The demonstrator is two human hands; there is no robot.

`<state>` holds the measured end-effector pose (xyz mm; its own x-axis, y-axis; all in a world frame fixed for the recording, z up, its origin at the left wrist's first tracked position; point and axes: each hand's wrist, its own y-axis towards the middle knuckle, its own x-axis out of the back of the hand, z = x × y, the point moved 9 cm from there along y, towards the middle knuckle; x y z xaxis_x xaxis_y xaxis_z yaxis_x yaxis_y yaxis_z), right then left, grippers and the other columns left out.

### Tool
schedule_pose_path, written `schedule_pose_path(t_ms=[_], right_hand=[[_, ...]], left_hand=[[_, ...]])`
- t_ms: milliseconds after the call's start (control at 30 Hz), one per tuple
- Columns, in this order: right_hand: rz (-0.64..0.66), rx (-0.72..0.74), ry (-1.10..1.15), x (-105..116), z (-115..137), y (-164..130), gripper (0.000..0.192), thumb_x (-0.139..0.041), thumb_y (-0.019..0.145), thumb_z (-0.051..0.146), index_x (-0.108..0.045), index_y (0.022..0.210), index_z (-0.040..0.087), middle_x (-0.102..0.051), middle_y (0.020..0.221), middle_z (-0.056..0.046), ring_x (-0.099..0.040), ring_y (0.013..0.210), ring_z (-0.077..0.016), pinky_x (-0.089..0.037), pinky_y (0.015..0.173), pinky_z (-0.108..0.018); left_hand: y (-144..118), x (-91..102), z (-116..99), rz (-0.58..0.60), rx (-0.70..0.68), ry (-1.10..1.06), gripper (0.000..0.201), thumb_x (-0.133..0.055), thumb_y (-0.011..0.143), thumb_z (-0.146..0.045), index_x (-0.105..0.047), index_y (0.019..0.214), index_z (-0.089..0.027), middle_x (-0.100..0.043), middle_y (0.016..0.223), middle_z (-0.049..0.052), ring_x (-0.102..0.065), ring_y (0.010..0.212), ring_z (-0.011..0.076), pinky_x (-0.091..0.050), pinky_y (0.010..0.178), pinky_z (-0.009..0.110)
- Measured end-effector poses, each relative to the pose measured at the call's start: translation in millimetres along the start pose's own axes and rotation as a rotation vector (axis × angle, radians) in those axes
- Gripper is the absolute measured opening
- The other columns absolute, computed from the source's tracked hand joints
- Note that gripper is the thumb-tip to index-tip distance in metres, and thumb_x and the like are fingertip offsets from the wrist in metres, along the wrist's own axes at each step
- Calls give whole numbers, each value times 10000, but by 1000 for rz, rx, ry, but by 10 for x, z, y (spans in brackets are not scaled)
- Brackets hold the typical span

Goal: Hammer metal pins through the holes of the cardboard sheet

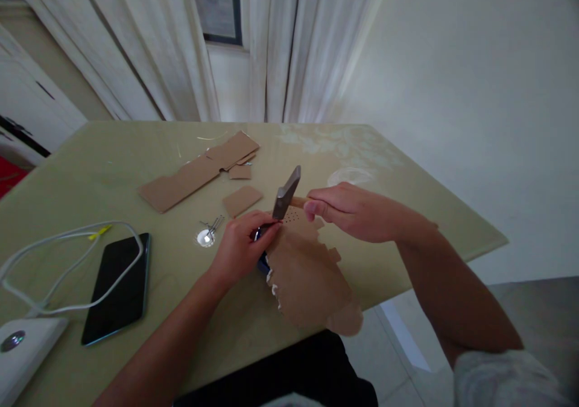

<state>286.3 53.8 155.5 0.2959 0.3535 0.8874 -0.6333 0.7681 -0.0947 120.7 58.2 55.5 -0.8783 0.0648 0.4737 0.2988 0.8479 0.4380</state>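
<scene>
Torn cardboard [307,274]: nearest piece, lies flat on the counter [407,214], ragged lower end hanging past the near edge; small holes dot its far end.
Left hand [239,244]: pressed down on the cardboard's left edge, fingers curled around a small dark object I can't identify.
Right hand [353,211]: clenched round the wooden handle of the hammer [286,193], just right of the head.
Hammer axis: handle runs roughly left-right; metal head sits at the left end, tilted, long axis leaning up and away, lower end just above the cardboard beside the left fingertips.
Risk 1: head is very close to the left fingers, so a slightly off swing likely hits them.
Risk 2: cardboard overhangs the edge; a blow could shift or tip it if the left hand lets up.
Nails [212,226]: small cluster by a shiny disc, left of the hands.
Phone [118,286]: face-down-dark, under a white cable, far left.
Cardboard strips [199,172]: farther back, mid-counter.
</scene>
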Motion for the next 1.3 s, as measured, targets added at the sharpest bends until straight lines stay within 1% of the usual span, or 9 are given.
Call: schedule_pose_path(t_ms=[167,333,500,600,700,833,933,1067,1300], right_hand=[[-80,-10,29,111,-12,-25,439,-388,1162,410,-728,979,201,-720,882,-38,-625,811,-197,-390,800,-329],[16,0,-19,0,-24,1,427,-398,1165,400,-724,974,201,-727,889,-43,-637,829,-205,-391,817,-335],[-87,-6,16,127,1,-41,477,-370,1168,452,-716,953,202,-708,870,-42,-629,818,-204,-385,807,-337],[-42,-22,26,47,-17,-32,451,-384,1164,429,-721,966,203,-723,896,-48,-637,843,-209,-391,812,-335],[-8,-18,-8,-13,-21,-25,423,-405,1157,406,-722,966,202,-729,889,-50,-639,837,-212,-397,824,-339],[-90,-21,12,99,-11,-61,478,-376,1165,465,-711,948,202,-713,877,-44,-639,840,-209,-390,821,-337],[-70,-27,22,67,-19,-53,484,-365,1172,461,-708,950,203,-713,877,-43,-641,843,-208,-389,820,-336],[8,-35,-62,-77,-48,-13,435,-396,1170,423,-711,964,203,-729,888,-52,-645,858,-220,-387,827,-342],[-50,-18,1,-30,-38,-23,496,-350,1175,481,-688,945,199,-736,909,-61,-643,828,-215,-399,802,-344]], left_hand=[[-2,8,-6,-18,-15,-28,146,-718,1016,-301,-837,1070,-236,-842,991,18,-698,763,151,-574,775,286],[-5,-3,13,1,12,-33,142,-721,1010,-298,-848,1048,-246,-813,1006,24,-706,802,155,-574,768,283],[-15,-12,26,10,47,-56,157,-718,1012,-319,-853,1070,-263,-798,1048,29,-718,868,169,-588,815,303],[-19,-24,51,15,73,-37,153,-741,986,-322,-852,1076,-266,-773,1076,33,-703,873,173,-595,866,336],[-23,-27,85,24,97,0,209,-776,954,-353,-845,1131,-265,-737,1146,48,-699,935,193,-595,926,376],[-30,-30,127,50,111,22,347,-823,922,-429,-829,1232,-275,-701,1241,72,-700,1041,229,-591,993,422],[-34,-32,148,64,114,32,415,-855,887,-461,-817,1254,-270,-679,1288,85,-690,1067,247,-591,1012,450],[-34,-34,149,73,115,18,401,-853,881,-450,-813,1229,-256,-662,1304,91,-675,1073,251,-593,1001,454],[-33,-36,138,70,137,-7,398,-845,883,-456,-810,1214,-238,-658,1295,94,-664,1021,228,-599,865,379]])
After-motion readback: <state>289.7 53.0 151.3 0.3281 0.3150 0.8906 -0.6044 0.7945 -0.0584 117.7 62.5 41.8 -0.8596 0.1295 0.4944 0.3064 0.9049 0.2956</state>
